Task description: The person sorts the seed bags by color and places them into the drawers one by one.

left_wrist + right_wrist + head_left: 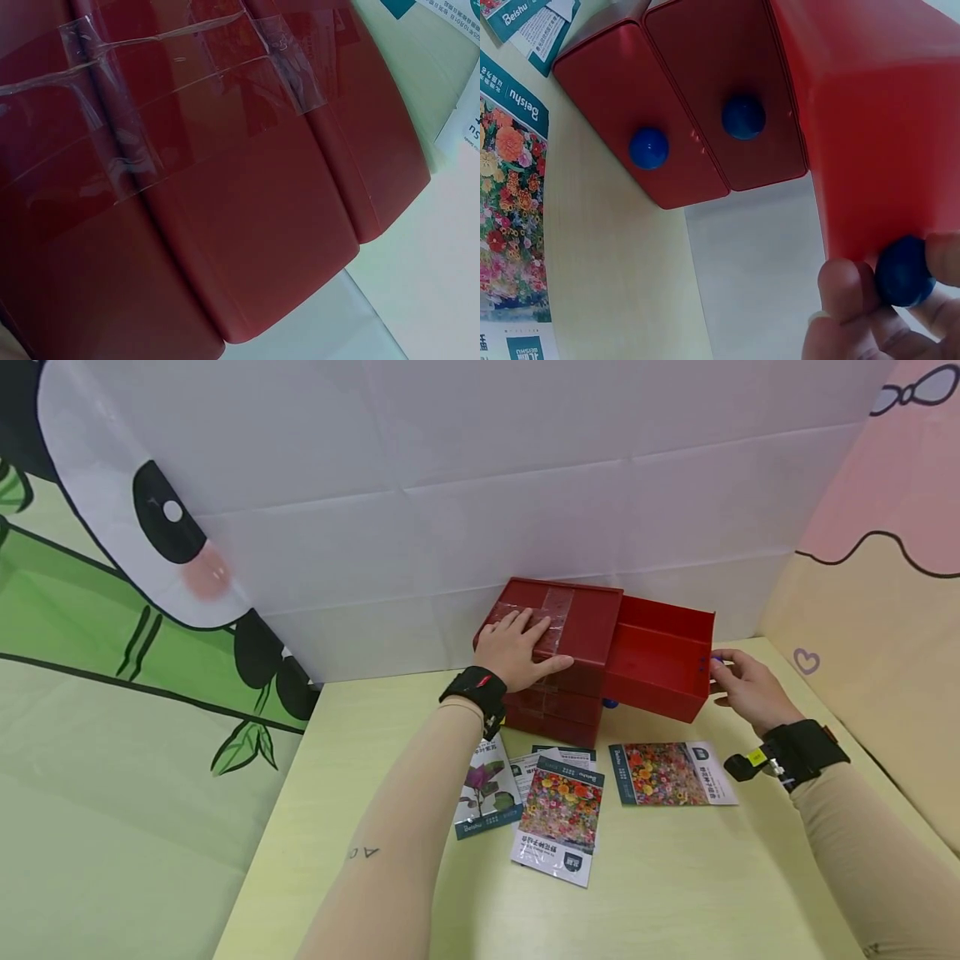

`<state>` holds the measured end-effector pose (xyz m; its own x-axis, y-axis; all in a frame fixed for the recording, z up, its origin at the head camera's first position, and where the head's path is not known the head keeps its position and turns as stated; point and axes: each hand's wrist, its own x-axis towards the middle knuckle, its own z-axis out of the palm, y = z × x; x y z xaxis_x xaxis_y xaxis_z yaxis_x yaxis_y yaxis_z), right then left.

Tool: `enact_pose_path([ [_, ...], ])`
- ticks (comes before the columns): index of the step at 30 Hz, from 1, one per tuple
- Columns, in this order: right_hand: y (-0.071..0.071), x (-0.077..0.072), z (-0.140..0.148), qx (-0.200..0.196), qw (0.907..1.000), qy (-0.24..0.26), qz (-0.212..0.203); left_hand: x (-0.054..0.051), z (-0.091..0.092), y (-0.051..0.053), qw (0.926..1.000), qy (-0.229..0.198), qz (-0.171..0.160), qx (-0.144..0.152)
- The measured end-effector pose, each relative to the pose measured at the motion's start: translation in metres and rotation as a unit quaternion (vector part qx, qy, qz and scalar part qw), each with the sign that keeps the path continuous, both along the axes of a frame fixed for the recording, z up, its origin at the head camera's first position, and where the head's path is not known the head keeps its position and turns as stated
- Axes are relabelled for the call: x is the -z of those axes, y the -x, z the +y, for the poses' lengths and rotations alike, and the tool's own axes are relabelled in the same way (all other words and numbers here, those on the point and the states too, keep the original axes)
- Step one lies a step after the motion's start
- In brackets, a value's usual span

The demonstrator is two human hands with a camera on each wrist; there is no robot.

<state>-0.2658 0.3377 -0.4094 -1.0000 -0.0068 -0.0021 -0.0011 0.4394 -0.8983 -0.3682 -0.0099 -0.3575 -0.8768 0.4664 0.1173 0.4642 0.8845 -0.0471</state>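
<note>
A red drawer cabinet (596,614) stands on the table against the wall, with clear tape across its top and side. My left hand (513,652) rests flat on the cabinet's top, fingers spread. The top drawer (656,652) is pulled far out to the right, and no contents show inside it. At its front, my right hand (750,689) pinches the blue knob (904,271) between thumb and fingers. The right wrist view shows the two lower drawers closed, each with its own blue knob (743,117). The left wrist view has the taped side (247,202) of the cabinet.
In front of the cabinet lie several seed packets: a flower-pictured one (562,814) overlapping others, and one with a purple bloom (483,789) beneath my left forearm. Another flower packet (667,772) lies apart, below the drawer. Printed sheets cover the walls behind and beside the table (675,885).
</note>
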Motion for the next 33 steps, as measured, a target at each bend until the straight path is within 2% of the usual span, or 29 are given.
enact_pose_path([
  [8, -0.001, 0.003, -0.003, 0.013, 0.9999, 0.001, -0.01, 0.002, 0.0, -0.002, 1.0, -0.002, 0.0, 0.001],
  [19, 0.0, 0.003, -0.001, 0.016, 0.9998, -0.007, -0.005, -0.002, 0.0, -0.003, 1.0, -0.002, -0.004, 0.001],
  [29, -0.008, 0.009, 0.011, -0.009, 0.9977, 0.064, -0.021, -0.001, 0.001, -0.002, 1.0, -0.003, -0.005, -0.001],
  [31, -0.009, 0.012, 0.012, -0.019, 0.9984, 0.048, -0.024, -0.002, 0.0, -0.002, 1.0, -0.002, -0.006, -0.001],
  [33, -0.009, 0.017, 0.013, -0.03, 0.999, 0.01, -0.032, -0.002, 0.0, -0.002, 1.0, -0.001, -0.006, 0.0],
])
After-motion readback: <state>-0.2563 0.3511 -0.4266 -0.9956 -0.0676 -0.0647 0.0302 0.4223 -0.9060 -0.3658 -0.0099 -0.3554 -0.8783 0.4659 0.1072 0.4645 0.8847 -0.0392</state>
